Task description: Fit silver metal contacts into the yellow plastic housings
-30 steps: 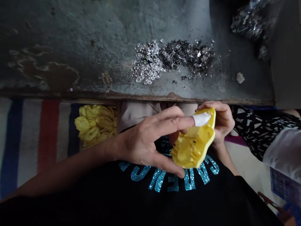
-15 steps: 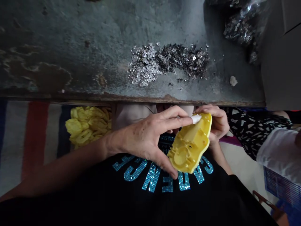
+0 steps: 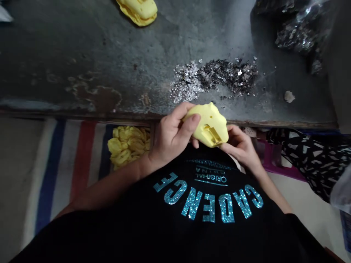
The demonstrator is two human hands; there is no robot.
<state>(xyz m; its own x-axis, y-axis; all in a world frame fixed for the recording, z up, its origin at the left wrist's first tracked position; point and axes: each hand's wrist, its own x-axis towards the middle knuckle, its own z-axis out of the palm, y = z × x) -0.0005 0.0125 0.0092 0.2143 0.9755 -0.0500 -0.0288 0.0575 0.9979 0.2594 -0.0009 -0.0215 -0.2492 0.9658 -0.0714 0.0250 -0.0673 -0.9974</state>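
A yellow plastic shell [image 3: 208, 122] with a scalloped edge is between my hands, just in front of the table's edge. Its smooth outer face points up and shows a rectangular recess and a small hole. My left hand [image 3: 174, 135] grips its left end, with the thumb on top and the other fingers mostly hidden underneath. At the lower right edge, my right hand [image 3: 241, 148] pinches the shell near the recess. Whether a small part is also between those fingertips is hidden.
Small silvery metal pieces [image 3: 216, 78] lie heaped on the worn metal table [image 3: 82, 47]. Another yellow shell [image 3: 139, 11] sits at the far edge of view. Clear bags [image 3: 296, 33] stand back right. Yellow shells [image 3: 128, 144] fill a container below left. A person's patterned clothing [image 3: 304, 157] shows at right.
The shell has been turned from its ribbed inside to its smooth outside. My left hand now grips its left end. The view has shifted left, bringing the far yellow shell into sight.
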